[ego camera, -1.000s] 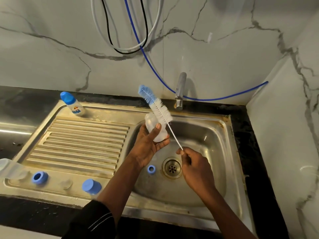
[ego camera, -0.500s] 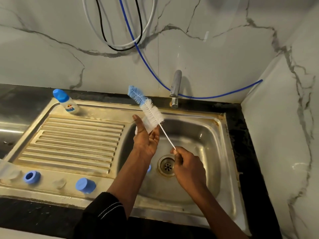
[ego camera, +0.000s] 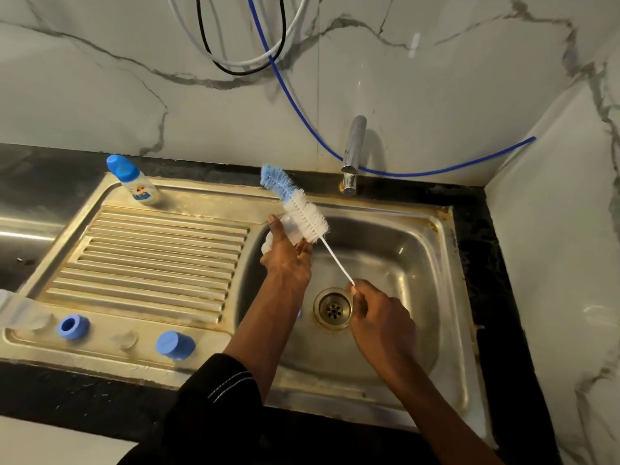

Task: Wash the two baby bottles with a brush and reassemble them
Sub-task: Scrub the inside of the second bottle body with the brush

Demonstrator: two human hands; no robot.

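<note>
My left hand [ego camera: 287, 263] grips a clear bottle body [ego camera: 288, 228] over the left side of the sink basin [ego camera: 402, 263]. My right hand [ego camera: 379, 317] pinches the thin white handle of a bottle brush [ego camera: 307, 218], whose white and blue bristles lie against the outside of the bottle. A second baby bottle [ego camera: 132, 181] with its blue cap on stands at the back left of the drainboard. On the front rim sit a blue ring [ego camera: 72, 327], a clear teat [ego camera: 125, 338] and a blue cap [ego camera: 174, 345]. Another blue ring [ego camera: 299, 313] in the basin is mostly hidden by my left arm.
A chrome tap [ego camera: 352, 156] stands behind the basin, with no water visible. The drain [ego camera: 333, 308] lies below my right hand. A ribbed drainboard [ego camera: 151, 263] fills the left. A clear plastic item [ego camera: 13, 308] sits at the far left edge. Hoses [ego camera: 268, 58] hang on the marble wall.
My left hand has turned the bottle so its back faces me and hides most of the bottle. The brush stays against the bottle's outside. My right hand keeps its pinch on the handle.
</note>
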